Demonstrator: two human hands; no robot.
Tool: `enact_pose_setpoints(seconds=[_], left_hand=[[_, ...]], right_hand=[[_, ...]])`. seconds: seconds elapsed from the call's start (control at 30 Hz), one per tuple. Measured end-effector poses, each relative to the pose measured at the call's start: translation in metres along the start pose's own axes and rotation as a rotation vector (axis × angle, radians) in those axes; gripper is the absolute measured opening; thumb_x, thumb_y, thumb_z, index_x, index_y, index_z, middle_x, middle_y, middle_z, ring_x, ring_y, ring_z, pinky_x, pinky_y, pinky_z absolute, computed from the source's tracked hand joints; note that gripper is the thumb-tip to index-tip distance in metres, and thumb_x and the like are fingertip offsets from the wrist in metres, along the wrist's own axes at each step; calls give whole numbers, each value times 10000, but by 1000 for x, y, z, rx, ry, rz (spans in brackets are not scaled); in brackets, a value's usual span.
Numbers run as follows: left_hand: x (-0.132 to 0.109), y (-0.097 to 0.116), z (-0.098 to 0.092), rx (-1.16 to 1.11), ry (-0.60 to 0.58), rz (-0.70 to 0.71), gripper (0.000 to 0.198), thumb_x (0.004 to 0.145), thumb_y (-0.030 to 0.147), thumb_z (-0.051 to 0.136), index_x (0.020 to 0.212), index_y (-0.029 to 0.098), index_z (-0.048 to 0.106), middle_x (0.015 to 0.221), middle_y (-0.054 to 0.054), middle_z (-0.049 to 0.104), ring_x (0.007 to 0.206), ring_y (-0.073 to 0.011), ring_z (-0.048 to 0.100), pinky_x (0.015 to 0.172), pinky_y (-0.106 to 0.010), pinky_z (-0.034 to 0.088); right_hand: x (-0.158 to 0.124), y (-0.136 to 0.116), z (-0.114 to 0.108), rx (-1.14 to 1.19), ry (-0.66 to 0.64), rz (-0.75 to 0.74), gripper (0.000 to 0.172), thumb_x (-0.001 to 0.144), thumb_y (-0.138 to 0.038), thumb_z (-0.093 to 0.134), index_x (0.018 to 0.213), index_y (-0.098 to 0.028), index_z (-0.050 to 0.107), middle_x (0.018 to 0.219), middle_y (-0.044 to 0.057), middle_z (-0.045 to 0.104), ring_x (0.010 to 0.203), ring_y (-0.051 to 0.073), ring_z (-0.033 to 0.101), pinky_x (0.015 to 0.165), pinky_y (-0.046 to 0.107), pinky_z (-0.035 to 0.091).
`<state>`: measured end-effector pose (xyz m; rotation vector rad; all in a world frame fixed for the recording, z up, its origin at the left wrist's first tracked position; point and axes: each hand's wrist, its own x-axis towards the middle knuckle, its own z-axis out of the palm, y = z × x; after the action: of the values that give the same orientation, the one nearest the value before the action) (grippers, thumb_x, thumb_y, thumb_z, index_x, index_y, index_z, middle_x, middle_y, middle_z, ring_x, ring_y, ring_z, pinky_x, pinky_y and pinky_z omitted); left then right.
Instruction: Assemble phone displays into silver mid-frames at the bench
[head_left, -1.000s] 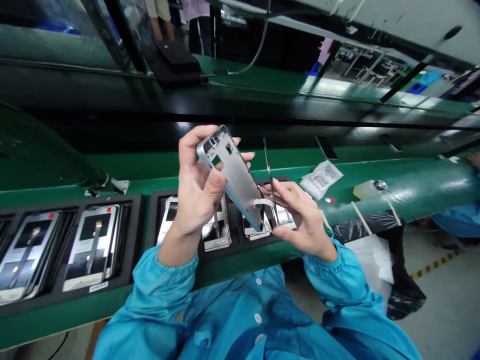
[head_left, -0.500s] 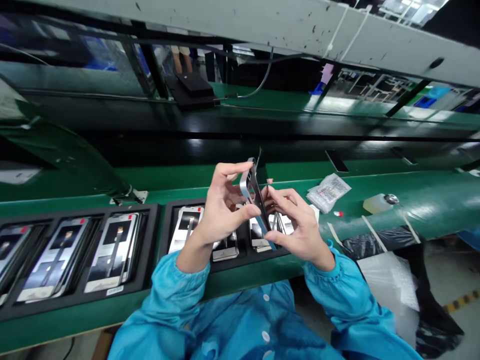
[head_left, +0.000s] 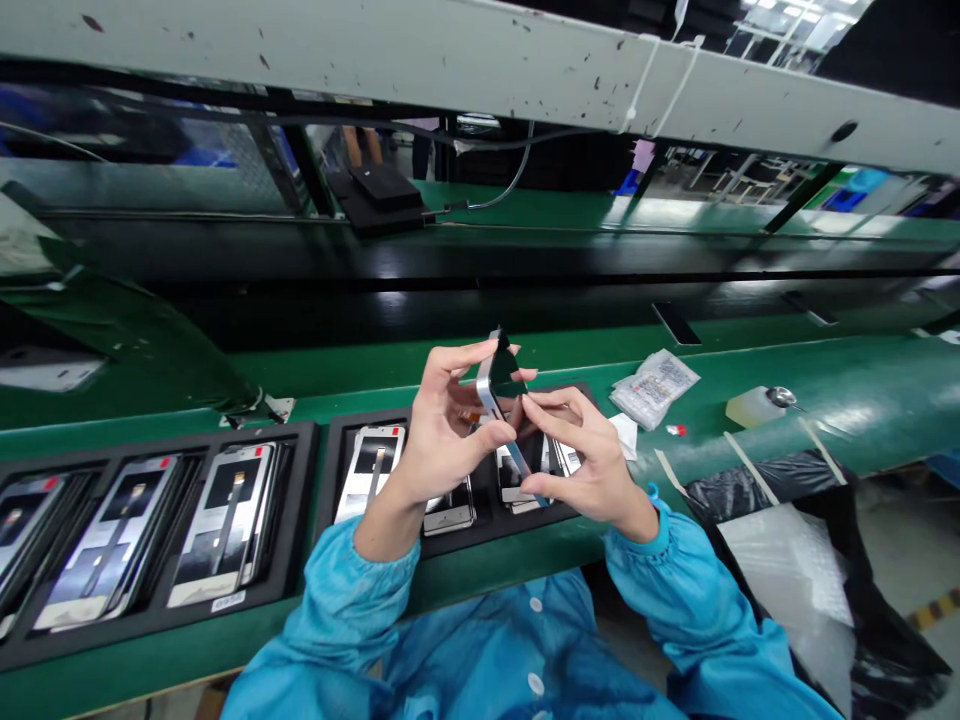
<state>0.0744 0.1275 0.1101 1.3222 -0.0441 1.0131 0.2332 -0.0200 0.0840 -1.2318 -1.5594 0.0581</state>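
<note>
A smartphone [head_left: 504,375] with a silver frame and a dark glass face is held up on edge over the bench. My left hand [head_left: 448,430] grips its frame, thumb low on the side and index finger along the top end. My right hand [head_left: 589,455] pinches the dark face and lower edge between fingers and thumb. Below the hands sits a black foam tray [head_left: 486,512] with stacks of phone screen panels in its slots. One screen panel [head_left: 371,470] with a red tab shows left of my left wrist. My hands hide part of the phone.
A second black foam tray [head_left: 304,470] of screen panels lies on the left. To the right are clear plastic bags [head_left: 654,390], a small red-and-white piece [head_left: 676,431] and a bottle of yellowish liquid [head_left: 754,408]. A dark phone [head_left: 675,324] lies farther back. A pale beam [head_left: 450,75] crosses overhead.
The dark panel, tilted apart from the silver frame before, now lies close against it. My right hand has moved slightly left, towards my left hand. The view has shifted a little.
</note>
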Motion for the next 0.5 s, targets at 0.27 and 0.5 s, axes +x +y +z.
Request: enact_pose_setpoints(seconds=[0.27,0.5], left_hand=[[-6,-19,24,-128,135,-4,486,1141,639,673,1548,375,646,1481,-93,799,1250,-276,849,1126,-492,696],[-7,-15,29,14,89,-132,669,1102,835,539,1160,246,852,1137,-112,879,1111,-295,863,1016,-443,709]], right_hand=[[-10,14,20,-121,-22,24,709,1035,-597,862,1672,-339,685,1497,169,570,1367,356,694,1126,554,690],[15,-6,10,225,100,394,873,1106,-902,449,1623,-232,662,1217,149,743,893,237,721,724,361,670]])
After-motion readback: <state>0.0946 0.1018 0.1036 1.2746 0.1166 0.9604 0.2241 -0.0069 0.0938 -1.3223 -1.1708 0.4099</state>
